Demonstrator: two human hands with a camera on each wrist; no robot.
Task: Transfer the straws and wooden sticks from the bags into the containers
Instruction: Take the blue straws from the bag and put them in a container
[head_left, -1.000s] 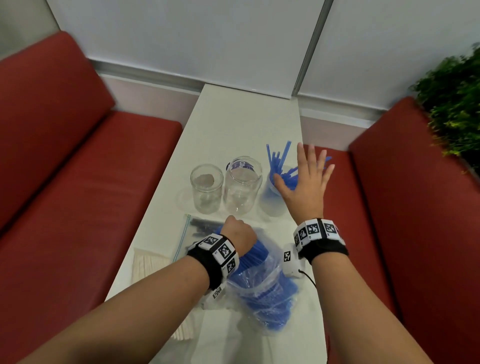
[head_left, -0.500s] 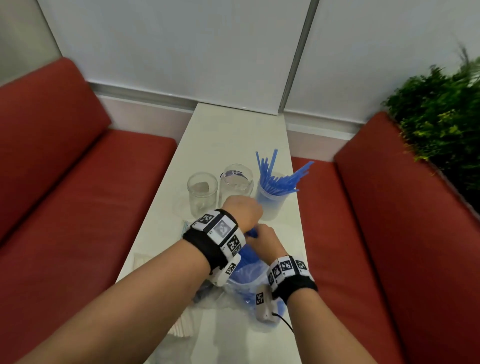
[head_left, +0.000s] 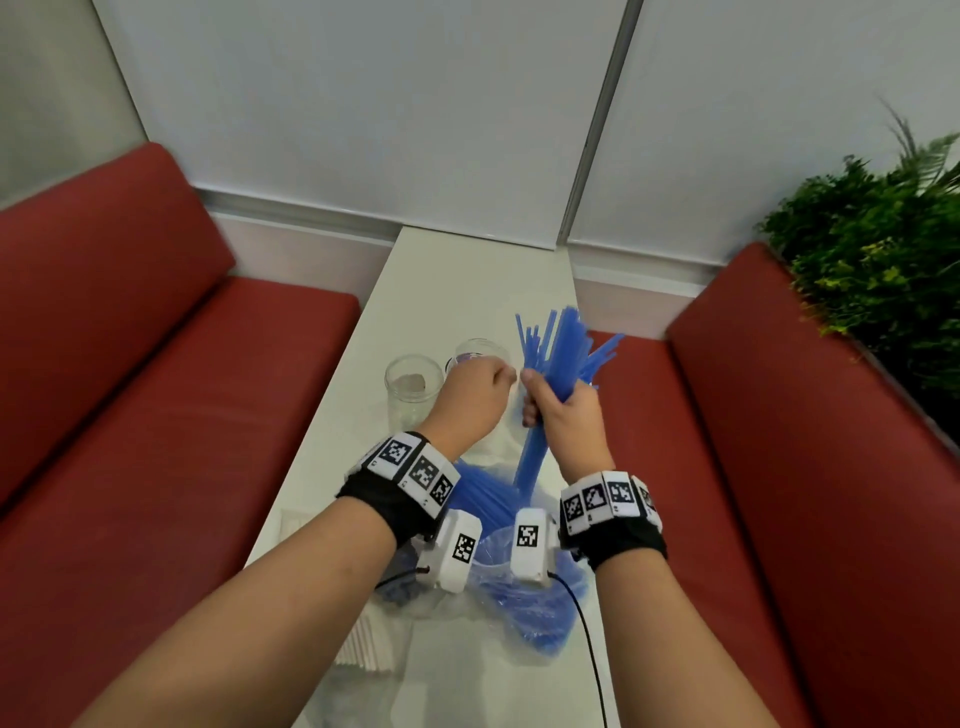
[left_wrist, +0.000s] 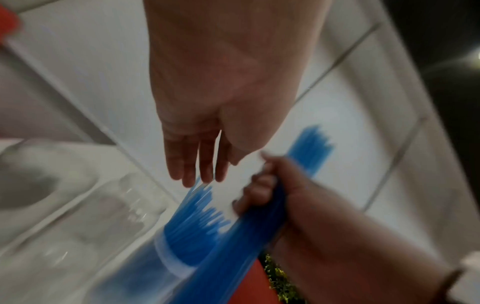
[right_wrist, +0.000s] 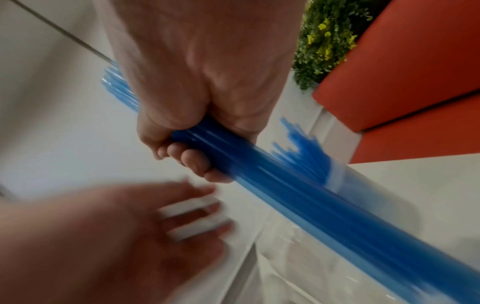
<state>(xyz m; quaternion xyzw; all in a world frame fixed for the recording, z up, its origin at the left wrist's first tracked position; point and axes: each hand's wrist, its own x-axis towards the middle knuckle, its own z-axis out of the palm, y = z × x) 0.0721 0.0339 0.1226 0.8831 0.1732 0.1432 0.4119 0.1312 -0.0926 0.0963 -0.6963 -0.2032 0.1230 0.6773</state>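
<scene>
Straw bundle lifted from bag.
My right hand (head_left: 563, 415) clenches blue straws (head_left: 558, 343); left hand (head_left: 470, 397) released, empty. Risk: loose ends snagging the cup (left_wrist: 166, 253) rim, scattering.

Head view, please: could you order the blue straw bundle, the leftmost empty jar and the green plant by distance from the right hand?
1. Blue straw bundle: gripped in the right hand.
2. Leftmost empty jar: left, on the table.
3. Green plant: far right corner.

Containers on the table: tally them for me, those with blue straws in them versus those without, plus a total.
Clear containers without straws: 2
Clear container holding blue straws: 1
Total: 3
</scene>
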